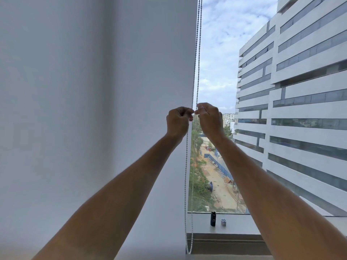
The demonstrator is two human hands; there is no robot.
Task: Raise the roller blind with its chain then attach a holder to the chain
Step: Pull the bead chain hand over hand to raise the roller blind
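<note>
Chain (195, 72): light, limp, beaded, hanging along blind (93, 91) edge above sill (234, 225); left hand (178, 120) and right hand (209, 119) pinching separate strands; gripping between beads likely preventing slipping.

Daylit window (216, 72) on right; pale banded office block (300, 91) outside, cloudy sky (225, 25). Grey sill (240, 225) below.

Your two forearms are bare, with no sleeves, and your right hand (209, 119) wears a thin ring (202, 108).
</note>
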